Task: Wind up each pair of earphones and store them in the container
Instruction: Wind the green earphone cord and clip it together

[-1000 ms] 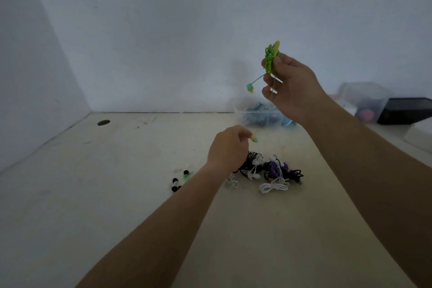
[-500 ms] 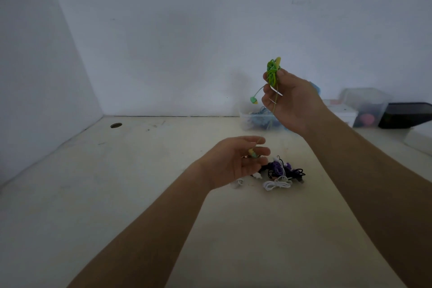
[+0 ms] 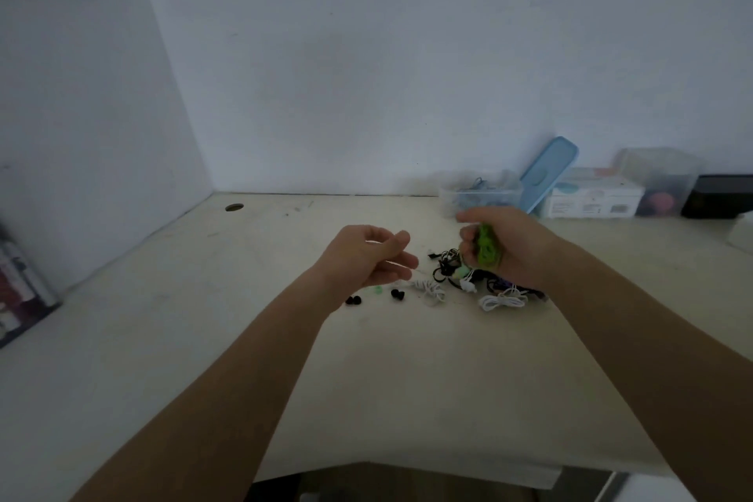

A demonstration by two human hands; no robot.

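Lowered now, the right hand (image 3: 514,245) clutches the coiled green earphones (image 3: 487,251); the left hand (image 3: 366,257) hangs loosely curled, holding nothing.

Open tabletop (image 3: 407,379) in front, earphone tangle (image 3: 450,267) mid-table, container (image 3: 481,194) and boxes (image 3: 591,198) against wall (image 3: 407,73)

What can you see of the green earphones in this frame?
The green earphones are a thin bright-green cord wound into a compact bundle, somewhat blurred. The right hand grips it, fingers curled round it, held above the pile on the table. A pale green bud seems to hang below.
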